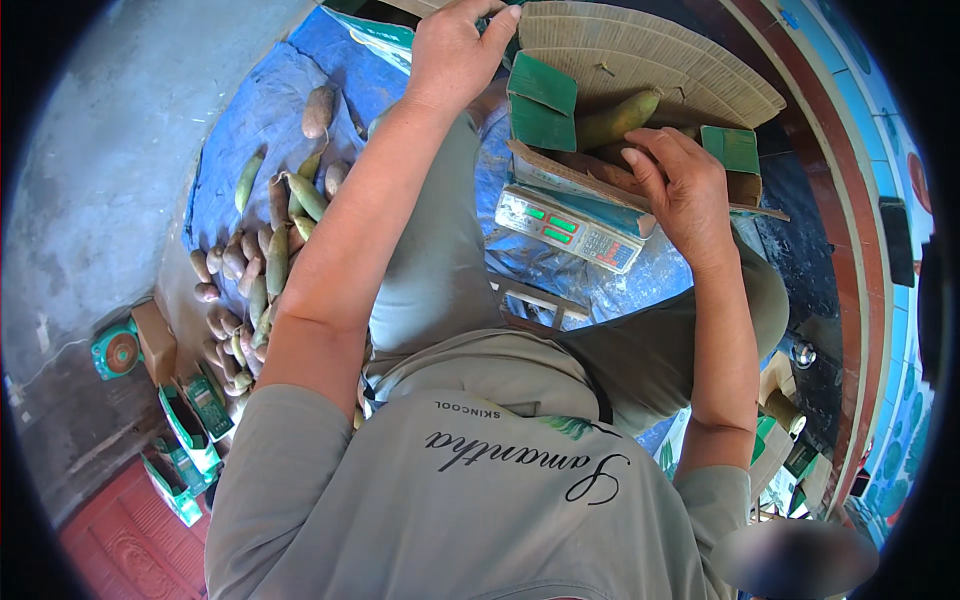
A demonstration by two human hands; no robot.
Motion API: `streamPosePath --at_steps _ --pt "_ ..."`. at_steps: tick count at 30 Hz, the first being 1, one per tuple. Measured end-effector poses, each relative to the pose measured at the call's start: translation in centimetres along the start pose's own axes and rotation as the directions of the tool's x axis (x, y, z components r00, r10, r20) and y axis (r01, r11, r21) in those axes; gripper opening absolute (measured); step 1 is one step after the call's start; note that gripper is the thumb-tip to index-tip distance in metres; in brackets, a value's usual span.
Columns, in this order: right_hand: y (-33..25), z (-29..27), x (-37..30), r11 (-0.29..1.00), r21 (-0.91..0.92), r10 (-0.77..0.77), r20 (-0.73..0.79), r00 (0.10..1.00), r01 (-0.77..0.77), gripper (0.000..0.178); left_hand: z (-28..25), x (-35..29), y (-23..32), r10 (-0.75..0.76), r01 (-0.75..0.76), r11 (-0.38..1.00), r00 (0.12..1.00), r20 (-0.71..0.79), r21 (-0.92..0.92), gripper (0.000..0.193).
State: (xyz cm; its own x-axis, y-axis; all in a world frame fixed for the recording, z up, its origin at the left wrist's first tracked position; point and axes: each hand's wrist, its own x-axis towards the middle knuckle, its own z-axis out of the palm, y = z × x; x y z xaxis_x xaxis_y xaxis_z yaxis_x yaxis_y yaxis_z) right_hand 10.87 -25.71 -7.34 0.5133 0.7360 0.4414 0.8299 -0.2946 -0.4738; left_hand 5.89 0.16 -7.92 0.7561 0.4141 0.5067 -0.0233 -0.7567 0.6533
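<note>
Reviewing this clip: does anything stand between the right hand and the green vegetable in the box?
Nothing visible does. The right hand already reaches over the near edge of the open box, close to the green vegetable.

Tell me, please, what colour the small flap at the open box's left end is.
The flap is green, best seen in the head view.

The bare left forearm [370, 215] slants forward to the bare left hand [457, 48], thumb [502, 28] extended, its grip hard to judge near the view's top edge; the bare right hand [690, 190] arches, fingers [676, 150] curled.
</note>
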Motion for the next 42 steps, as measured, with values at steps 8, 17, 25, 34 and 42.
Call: streamPosePath --at_steps 8,17,25,34,42 --pt "0.16 0.04 -0.04 1.000 -0.008 0.005 0.013 1.000 -0.005 0.014 0.21 0.07 -0.13 0.032 -0.032 0.999 0.999 -0.006 0.007 0.028" --pt "-0.09 0.05 -0.04 1.000 -0.019 0.003 0.022 1.000 -0.003 0.014 0.12 0.00 0.03 -0.006 0.006 1.000 1.000 0.012 0.013 0.028" --pt "-0.03 -0.01 -0.08 1.000 -0.007 0.005 0.031 0.999 -0.005 0.013 0.18 0.00 0.05 -0.008 0.008 1.000 1.000 -0.003 0.013 0.029" --pt "-0.01 0.06 -0.08 1.000 -0.007 0.000 0.024 1.000 0.000 0.013 0.03 -0.03 0.06 0.008 -0.008 1.000 1.000 -0.006 0.025 0.028" --pt "-0.07 0.06 -0.11 1.000 -0.014 0.002 0.024 1.000 -0.002 0.013 -0.02 0.00 0.16 -0.004 0.004 1.000 1.000 0.005 0.011 0.027"
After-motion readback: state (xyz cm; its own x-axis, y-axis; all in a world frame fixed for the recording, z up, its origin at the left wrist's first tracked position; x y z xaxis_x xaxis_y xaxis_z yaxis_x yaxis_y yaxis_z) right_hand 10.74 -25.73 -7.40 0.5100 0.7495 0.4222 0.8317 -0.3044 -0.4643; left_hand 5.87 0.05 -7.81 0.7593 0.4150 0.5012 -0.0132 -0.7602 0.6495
